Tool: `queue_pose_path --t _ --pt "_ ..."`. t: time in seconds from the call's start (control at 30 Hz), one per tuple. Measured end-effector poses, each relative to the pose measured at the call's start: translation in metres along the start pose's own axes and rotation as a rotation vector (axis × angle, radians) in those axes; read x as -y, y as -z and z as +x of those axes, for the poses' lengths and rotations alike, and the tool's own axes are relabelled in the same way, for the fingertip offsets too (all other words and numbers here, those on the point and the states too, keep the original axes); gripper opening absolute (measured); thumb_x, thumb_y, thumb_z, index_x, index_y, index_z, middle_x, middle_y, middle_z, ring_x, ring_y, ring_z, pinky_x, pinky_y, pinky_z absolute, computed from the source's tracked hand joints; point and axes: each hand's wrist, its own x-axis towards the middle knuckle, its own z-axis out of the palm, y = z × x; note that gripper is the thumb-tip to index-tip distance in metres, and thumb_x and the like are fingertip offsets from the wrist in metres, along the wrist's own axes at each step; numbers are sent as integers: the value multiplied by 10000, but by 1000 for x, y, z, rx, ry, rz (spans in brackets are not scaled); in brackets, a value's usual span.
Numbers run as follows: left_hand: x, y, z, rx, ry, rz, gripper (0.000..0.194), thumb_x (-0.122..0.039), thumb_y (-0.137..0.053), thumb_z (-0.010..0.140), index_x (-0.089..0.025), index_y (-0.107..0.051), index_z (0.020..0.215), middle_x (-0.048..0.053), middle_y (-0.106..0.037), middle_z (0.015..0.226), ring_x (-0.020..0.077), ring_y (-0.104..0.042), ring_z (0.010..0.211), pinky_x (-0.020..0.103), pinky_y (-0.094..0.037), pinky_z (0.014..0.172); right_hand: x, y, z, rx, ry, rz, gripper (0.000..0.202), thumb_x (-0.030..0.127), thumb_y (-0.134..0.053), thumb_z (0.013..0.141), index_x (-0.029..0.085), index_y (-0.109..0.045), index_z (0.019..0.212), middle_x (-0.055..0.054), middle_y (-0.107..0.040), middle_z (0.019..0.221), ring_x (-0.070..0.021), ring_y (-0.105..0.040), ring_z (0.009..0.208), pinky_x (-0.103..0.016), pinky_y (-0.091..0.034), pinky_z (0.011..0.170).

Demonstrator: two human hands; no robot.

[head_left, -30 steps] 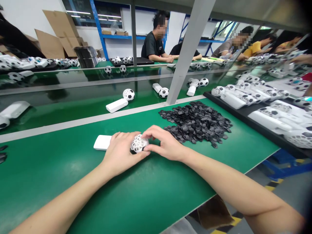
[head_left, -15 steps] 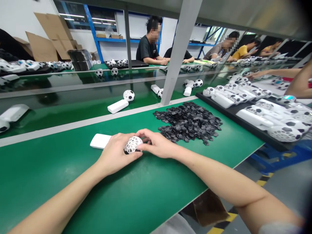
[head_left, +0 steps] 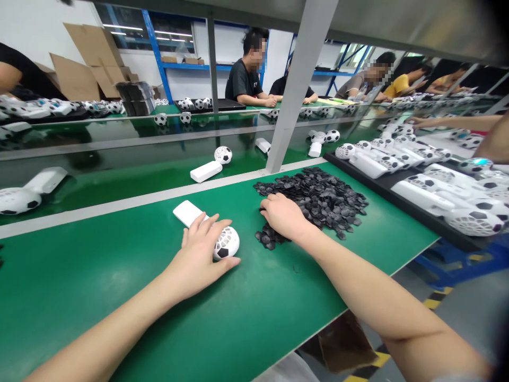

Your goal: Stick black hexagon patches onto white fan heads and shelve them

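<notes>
A white handheld fan [head_left: 228,241] with a football-patterned, partly open grille head lies on the green mat. Its flat white handle points to the back left. My left hand [head_left: 199,254] rests over it, fingers spread across the head and thumb along the near side, holding it loosely. My right hand [head_left: 284,215] is at the left edge of a heap of small black pentagon-shaped pieces [head_left: 334,199]. Its fingers are curled together, with a bit of black showing at the fingertips; the palm side is hidden.
A black tray [head_left: 382,196] full of similar fans stands at the right. Beyond the mat, a green conveyor belt [head_left: 119,185] carries more fans. A grey metal post [head_left: 284,122] rises at the mat's far edge. Co-workers sit opposite, and another person's arm [head_left: 453,123] reaches in from the right.
My right hand has left the fan and moved right to the black pieces. The fan has turned and shifted slightly right under my left hand, whose fingers are now more spread.
</notes>
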Motion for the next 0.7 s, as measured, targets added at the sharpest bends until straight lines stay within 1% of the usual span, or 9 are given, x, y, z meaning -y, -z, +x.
queue_pose_path --t 0.1,0.17,0.27,0.33,0.4,0.47,0.53,0.63,0.7 --pt "0 -3 1 4 -51 -92 564 -382 -572 740 -231 -384 1249 78 -368 1361 316 -62 1337 533 -240 1033 4 -1 1 -10 1 -24 127 176 -512 825 116 -617 866 -155 -596 894 -274 -541 877 -342 -429 719" --pt "3 -1 2 39 -91 -132 544 -315 -572 731 -237 -388 1237 65 -386 1349 303 -62 1342 522 -235 1046 5 -2 3 -14 -2 -21 139 110 -483 814 106 -612 867 -153 -599 851 -260 -555 836 -335 -426 715" --pt "6 5 3 86 -127 -156 543 -253 -561 713 -241 -392 1229 58 -376 1356 293 -64 1345 520 -213 1060 3 -4 5 -30 -10 10 230 11 -420 792 91 -600 910 -155 -599 864 -242 -561 835 -318 -424 717" --pt "7 8 4 107 -137 -160 557 -237 -554 709 -242 -382 1238 52 -351 1373 279 -54 1348 502 -199 1072 1 -3 4 -42 11 47 255 15 -403 811 112 -596 946 -129 -601 913 -213 -560 865 -295 -429 740" --pt "8 9 5 121 -136 -160 582 -230 -551 708 -242 -360 1258 51 -309 1399 268 -49 1350 484 -195 1078 1 0 1 -57 79 235 213 74 -424 847 150 -596 947 -74 -612 933 -169 -563 872 -265 -435 766" --pt "8 9 5 123 -133 -152 604 -222 -550 705 -240 -344 1273 58 -279 1414 266 -57 1350 472 -205 1076 5 5 -5 -35 163 601 152 154 -454 866 175 -586 939 -27 -623 910 -132 -576 823 -245 -452 742" --pt "8 9 5 118 -135 -145 609 -211 -549 699 -236 -345 1272 64 -282 1412 263 -70 1349 462 -216 1074 12 11 -11 16 257 944 96 207 -511 847 176 -595 881 -12 -620 879 -125 -577 803 -247 -460 727" --pt "6 10 5 113 -132 -158 561 -247 -580 693 -232 -396 1223 56 -352 1371 264 -79 1348 458 -218 1076 23 18 -19 91 385 1138 43 204 -611 778 167 -631 778 -8 -601 839 -126 -565 815 -254 -443 768" --pt "4 9 5 100 -108 -180 543 -332 -625 684 -227 -432 1180 59 -403 1331 278 -88 1345 463 -228 1071 28 18 -22 158 407 1201 27 183 -629 760 160 -642 762 -5 -607 804 -121 -566 784 -253 -439 762"
